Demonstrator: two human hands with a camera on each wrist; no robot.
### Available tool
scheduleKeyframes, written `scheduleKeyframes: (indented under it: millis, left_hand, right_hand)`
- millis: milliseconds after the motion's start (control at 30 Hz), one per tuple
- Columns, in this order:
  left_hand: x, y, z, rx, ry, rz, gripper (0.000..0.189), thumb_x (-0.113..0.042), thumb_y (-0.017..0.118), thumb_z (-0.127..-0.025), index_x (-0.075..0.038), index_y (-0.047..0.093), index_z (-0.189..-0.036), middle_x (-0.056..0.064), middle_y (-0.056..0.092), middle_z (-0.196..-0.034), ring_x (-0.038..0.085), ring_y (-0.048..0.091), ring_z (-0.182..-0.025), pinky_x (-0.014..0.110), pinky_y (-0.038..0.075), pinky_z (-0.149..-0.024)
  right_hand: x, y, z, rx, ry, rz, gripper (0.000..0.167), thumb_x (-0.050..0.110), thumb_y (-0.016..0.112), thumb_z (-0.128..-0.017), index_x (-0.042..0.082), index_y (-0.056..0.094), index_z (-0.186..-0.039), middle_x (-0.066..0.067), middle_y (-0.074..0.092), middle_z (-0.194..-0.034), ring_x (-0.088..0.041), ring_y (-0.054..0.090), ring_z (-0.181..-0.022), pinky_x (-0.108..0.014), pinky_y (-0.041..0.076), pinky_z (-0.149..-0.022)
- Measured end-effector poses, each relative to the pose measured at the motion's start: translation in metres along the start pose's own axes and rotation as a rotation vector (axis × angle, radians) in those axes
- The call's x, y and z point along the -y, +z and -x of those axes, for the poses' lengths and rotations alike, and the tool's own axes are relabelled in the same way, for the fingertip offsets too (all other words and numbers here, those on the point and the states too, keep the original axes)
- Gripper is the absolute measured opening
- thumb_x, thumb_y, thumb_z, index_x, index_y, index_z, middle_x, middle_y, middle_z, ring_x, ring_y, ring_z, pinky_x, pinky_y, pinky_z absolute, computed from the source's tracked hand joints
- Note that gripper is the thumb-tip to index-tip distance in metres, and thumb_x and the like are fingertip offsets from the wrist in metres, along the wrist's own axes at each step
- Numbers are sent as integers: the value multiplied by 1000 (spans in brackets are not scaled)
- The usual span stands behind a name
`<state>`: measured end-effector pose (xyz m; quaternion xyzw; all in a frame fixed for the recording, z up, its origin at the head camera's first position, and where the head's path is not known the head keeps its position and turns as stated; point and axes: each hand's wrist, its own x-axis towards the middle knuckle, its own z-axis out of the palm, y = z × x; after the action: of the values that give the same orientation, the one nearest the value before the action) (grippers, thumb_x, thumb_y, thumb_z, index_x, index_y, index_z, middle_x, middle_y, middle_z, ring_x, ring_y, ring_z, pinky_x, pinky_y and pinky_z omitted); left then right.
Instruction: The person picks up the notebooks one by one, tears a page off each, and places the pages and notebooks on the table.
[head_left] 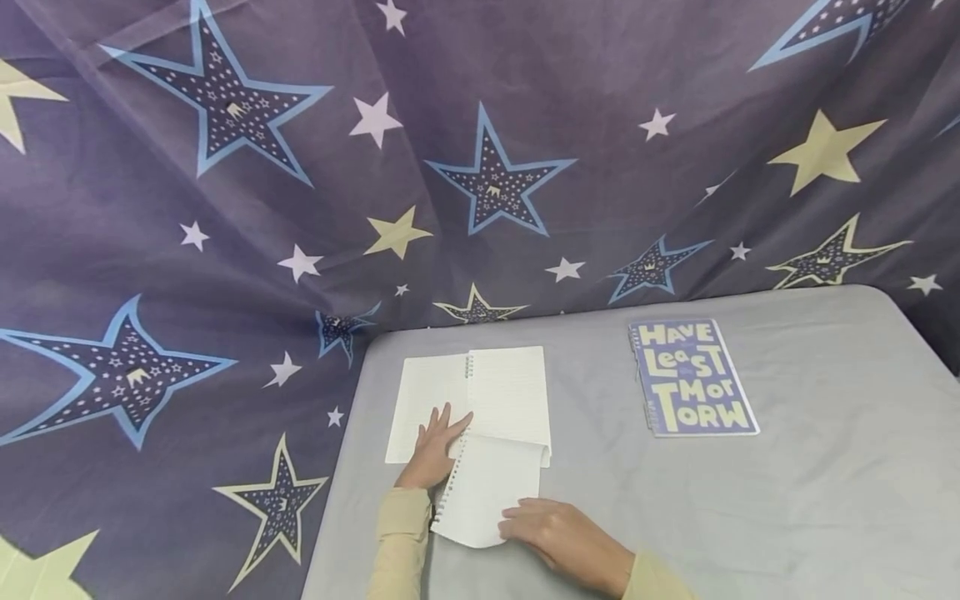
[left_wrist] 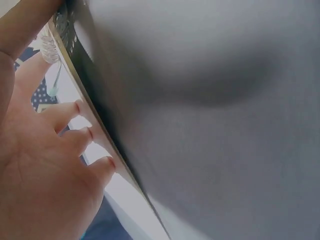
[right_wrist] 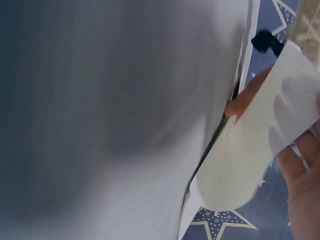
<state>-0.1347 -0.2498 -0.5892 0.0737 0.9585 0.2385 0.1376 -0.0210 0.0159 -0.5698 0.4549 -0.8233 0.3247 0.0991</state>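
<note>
A spiral notebook (head_left: pixel 510 392) lies open on the grey-covered bed-like surface, its pages white and lined. My left hand (head_left: pixel 431 454) rests on its left page, fingers spread, thumb reaching toward the spiral binding (head_left: pixel 469 365). In the left wrist view, fingertips (left_wrist: pixel 107 164) press on the page. A white sheet of paper (head_left: pixel 491 487) overlaps the notebook's lower right part and extends toward me, its punched edge showing holes along the left side. My right hand (head_left: pixel 562 537) pinches this sheet at its lower right corner. In the right wrist view the sheet (right_wrist: pixel 245 150) bends in front of the left hand's thumb.
Another notebook (head_left: pixel 693 379), blue with large pale lettering, lies to the right on the grey surface (head_left: pixel 825 492). Dark star-patterned fabric (head_left: pixel 585 75) hangs behind and along the left side.
</note>
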Motion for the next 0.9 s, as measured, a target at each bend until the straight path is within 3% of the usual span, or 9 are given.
scheduleKeyframes:
  millis: [67,267,367,467,633,900]
  left_hand:
    - [-1,-1,-1,-2,0,0,82,-41,79,-76,-28,45,-149,15,15,-165,39,3,-153,62,2,-121]
    - [-1,0,0,-8,1,-3,81,-33,81,-76,-27,46,-149,16,16,-165,40,4,-153,62,3,-121]
    - [-1,1,0,-7,4,-6,82,-34,81,-76,-27,46,-149,16,16,-165,40,4,-153,62,2,-122]
    - [1,3,0,-7,12,-7,83,-38,81,-75,-27,45,-150,17,15,-165,41,4,-153,63,3,-121]
    - [2,4,0,-17,22,-3,85,-39,82,-74,-26,45,-150,17,15,-165,41,4,-152,64,3,-121]
    - [1,5,0,-28,42,10,85,-21,84,-74,-23,45,-150,20,15,-164,43,4,-152,65,2,-120]
  right_hand:
    - [1,-1,3,4,-15,-11,19,15,58,-99,18,73,-110,8,73,-113,-9,67,-111,-30,54,-99]
    - [5,-5,6,9,-81,-38,22,8,68,-89,17,71,-109,10,73,-111,-5,66,-110,-23,51,-100]
    - [11,-9,6,37,-74,-103,22,8,70,-88,17,72,-108,11,73,-110,-2,65,-108,-16,50,-97]
    - [18,-11,6,69,-72,-214,18,23,68,-93,17,71,-110,12,73,-105,4,64,-102,-11,51,-92]
    - [28,-9,5,78,-98,-325,31,41,59,-99,16,70,-114,12,72,-100,10,61,-96,-8,50,-87]
    - [29,-7,5,78,-181,-243,21,36,55,-101,22,68,-108,15,69,-95,12,58,-92,-4,46,-85]
